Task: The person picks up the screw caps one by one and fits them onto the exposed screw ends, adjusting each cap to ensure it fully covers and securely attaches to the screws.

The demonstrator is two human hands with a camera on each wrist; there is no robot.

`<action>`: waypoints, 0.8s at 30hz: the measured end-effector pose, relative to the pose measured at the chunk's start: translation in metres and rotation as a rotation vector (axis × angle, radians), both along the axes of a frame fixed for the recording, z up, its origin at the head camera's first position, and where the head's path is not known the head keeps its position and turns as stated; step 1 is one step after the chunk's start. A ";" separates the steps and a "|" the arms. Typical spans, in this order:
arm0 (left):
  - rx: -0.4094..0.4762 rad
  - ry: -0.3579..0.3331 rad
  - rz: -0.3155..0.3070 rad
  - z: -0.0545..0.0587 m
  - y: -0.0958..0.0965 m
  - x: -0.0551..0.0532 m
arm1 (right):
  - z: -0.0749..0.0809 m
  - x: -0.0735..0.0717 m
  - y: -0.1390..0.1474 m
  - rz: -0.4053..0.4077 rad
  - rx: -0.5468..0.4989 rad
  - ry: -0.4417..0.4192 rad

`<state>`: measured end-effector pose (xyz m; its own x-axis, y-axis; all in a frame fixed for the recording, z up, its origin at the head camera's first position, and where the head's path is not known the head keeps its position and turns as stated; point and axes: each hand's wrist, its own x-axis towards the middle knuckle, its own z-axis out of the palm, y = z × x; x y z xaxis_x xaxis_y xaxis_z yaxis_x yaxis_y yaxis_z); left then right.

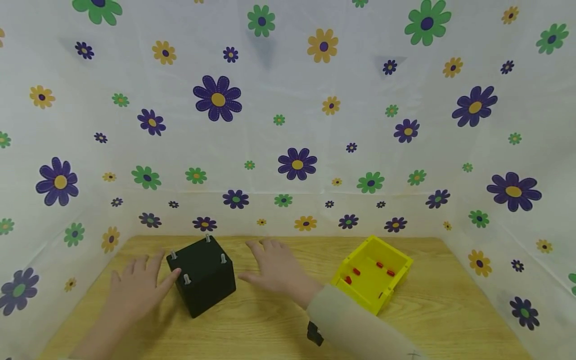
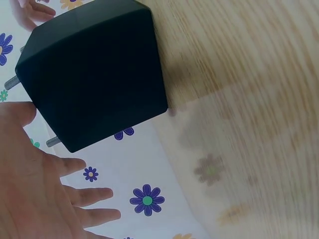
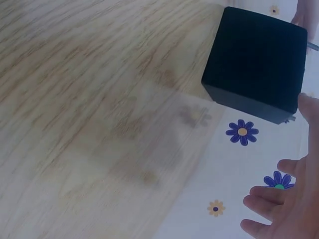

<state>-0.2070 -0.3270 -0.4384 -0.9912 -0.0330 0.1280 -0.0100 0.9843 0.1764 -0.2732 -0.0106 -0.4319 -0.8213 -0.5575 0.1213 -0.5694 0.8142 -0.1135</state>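
Head view: black block point(image 1: 207, 292) on left part of table point(image 1: 252, 330), between left hand point(image 1: 137, 287) and right hand point(image 1: 276, 269); long axis not clear. Left hand nearer, thumb at block's left edge, touch uncertain; right hand apart. Fingers of both wide, holding nothing.

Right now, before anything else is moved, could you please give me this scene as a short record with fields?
left hand: the left hand, fingers spread, at the block's left; thumb contact unclear
right hand: the right hand, fingers extended, close to the block's right side
held: nothing in either hand
between the hands: black block with four metal posts upright on top
to the right: yellow bin holding several small red pieces
surface: wooden table
backdrop: white flowered sheet
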 end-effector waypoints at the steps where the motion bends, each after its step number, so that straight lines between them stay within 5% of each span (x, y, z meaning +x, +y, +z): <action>1: 0.003 0.001 -0.002 0.000 0.000 0.000 | 0.000 0.000 -0.002 0.003 0.002 0.002; 24: 0.000 0.018 -0.017 0.001 0.010 0.002 | 0.001 0.014 -0.030 0.079 0.046 -0.033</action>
